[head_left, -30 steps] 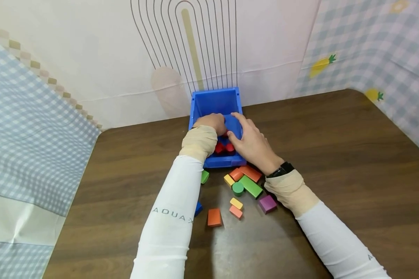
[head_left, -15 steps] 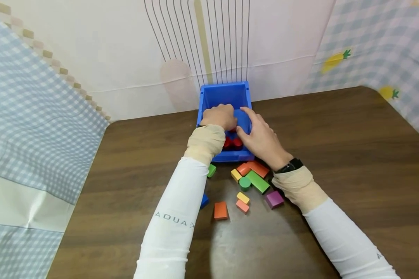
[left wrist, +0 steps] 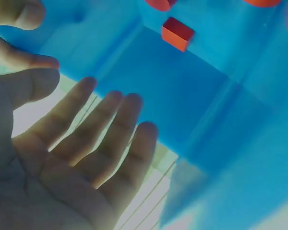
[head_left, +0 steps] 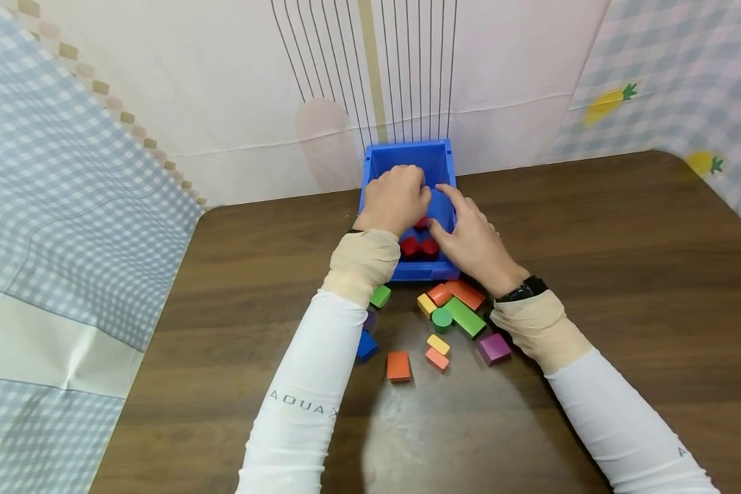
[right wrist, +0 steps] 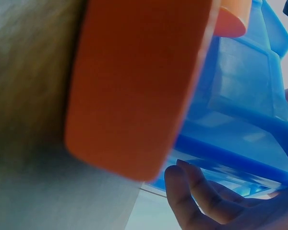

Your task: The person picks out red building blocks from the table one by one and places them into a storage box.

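Observation:
A blue plastic bin [head_left: 422, 269] stands at the back of the table, holding several red blocks [head_left: 410, 248]. My left hand [head_left: 395, 197] is over the bin's left part. In the left wrist view its fingers are spread and nothing is between them; a red block [left wrist: 176, 34] lies on the blue surface beyond. My right hand [head_left: 478, 240] is at the bin's right rim, thumb and index finger over the interior, other fingers outside. In the right wrist view its loosely bent fingers [right wrist: 201, 194] are close to the bin's wall [right wrist: 230, 134]; contact is unclear.
In front of the bin lie orange [head_left: 466, 295], green [head_left: 465, 318] and yellow [head_left: 426, 304] blocks and a green cylinder [head_left: 442, 320]. Nearer are blue [head_left: 366, 346], purple [head_left: 494, 349] and red-orange [head_left: 398, 367] blocks. A patterned cloth [head_left: 253, 103] hangs behind the table.
The head view has shifted, so the scene sits further right and slightly higher. My left hand has lifted from the red blocks and turned slightly. The right hand stays at the bin's right rim.

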Demonstrator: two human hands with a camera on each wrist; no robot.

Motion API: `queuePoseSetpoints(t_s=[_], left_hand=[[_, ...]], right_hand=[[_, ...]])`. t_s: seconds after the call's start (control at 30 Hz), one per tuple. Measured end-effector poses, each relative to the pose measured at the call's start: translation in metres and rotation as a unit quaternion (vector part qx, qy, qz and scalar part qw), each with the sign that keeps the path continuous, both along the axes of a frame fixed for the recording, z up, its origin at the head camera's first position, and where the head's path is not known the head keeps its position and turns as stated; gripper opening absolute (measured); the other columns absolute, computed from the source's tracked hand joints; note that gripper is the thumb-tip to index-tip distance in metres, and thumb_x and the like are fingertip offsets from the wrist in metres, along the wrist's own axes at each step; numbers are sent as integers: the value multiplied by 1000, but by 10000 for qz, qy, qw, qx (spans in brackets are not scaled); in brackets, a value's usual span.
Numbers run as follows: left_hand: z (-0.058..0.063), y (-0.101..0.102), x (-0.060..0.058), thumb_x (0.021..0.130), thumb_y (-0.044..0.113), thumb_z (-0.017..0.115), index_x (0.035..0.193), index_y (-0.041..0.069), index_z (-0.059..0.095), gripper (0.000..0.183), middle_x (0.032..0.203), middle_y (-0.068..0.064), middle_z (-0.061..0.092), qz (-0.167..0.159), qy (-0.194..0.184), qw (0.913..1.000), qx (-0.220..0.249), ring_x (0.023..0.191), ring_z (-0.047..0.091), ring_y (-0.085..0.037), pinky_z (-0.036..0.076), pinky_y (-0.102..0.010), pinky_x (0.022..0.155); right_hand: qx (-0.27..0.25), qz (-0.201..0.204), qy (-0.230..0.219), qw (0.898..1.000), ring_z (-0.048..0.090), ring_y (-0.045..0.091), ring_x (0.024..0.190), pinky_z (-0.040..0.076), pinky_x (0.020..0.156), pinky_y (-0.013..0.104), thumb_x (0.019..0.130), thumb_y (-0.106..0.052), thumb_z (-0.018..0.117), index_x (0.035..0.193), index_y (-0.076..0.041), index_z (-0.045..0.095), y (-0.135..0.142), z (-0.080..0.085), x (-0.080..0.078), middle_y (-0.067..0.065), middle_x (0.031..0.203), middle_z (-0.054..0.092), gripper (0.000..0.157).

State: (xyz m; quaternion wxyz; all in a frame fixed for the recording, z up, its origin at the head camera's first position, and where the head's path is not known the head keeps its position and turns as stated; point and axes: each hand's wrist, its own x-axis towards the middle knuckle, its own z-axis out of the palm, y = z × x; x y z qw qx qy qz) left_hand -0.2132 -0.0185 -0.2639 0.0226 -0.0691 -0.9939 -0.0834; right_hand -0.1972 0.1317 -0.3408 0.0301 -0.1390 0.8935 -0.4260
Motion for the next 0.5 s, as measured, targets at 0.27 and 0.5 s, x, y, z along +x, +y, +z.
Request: queuePoseSetpoints(t_s=[0.27,0.5], left_hand=[[-3,-7,7,108,23,52,106,12,76,26,94,-3,72,-257,820,9949,-533,80,69,-21,58,-37,69],[-5,-15,20,109,31,54,129,15,72,32,124,-5,74,-388,1350,9878,-669,106,71,-24,58,-40,88]], right_hand=[[-77,-5,-104,9999,52,48,137,47,103,71,105,-34,59,167,-25,30,0,0,-1,24,158,43,70],[-13,-13,-128,9999,53,48,136,48,102,71,105,-34,60,167,-25,30,-2,0,-2,25,156,44,70]])
